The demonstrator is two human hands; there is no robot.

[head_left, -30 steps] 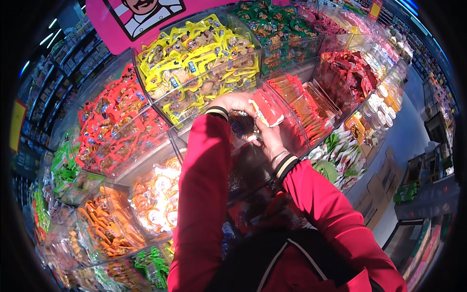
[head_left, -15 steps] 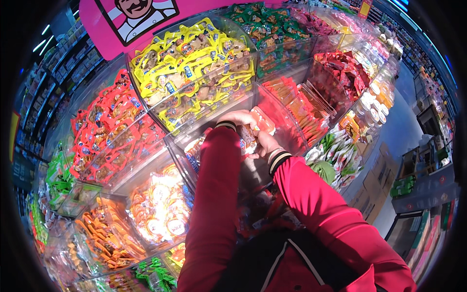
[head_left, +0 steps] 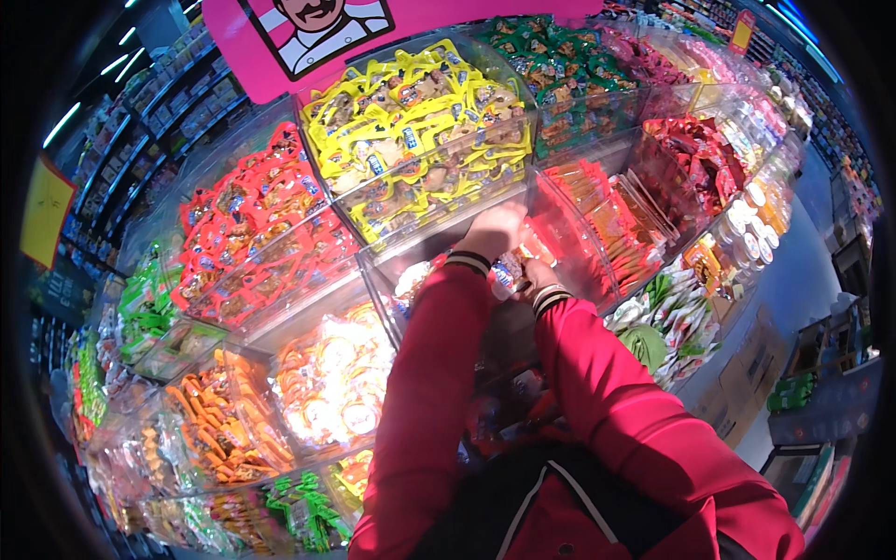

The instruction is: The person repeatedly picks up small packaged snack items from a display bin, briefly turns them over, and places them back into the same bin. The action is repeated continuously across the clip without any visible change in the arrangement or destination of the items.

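A shopper in red sleeves reaches into a clear bin [head_left: 439, 280] of small wrapped snacks [head_left: 415, 278] in white and orange; the left hand [head_left: 493, 230] curls over its rim, the right hand [head_left: 536, 274] mostly hidden, its grip unclear, below yellow packets [head_left: 411, 121].

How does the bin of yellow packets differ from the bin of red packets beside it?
The yellow-packet bin sits higher and nearer the pink sign; the red-packet bin sits lower and to its left. The left hand reaches just below the yellow-packet bin's front wall, while no hand is near the red-packet bin. Both are clear-walled bins heaped with small wrapped snacks.
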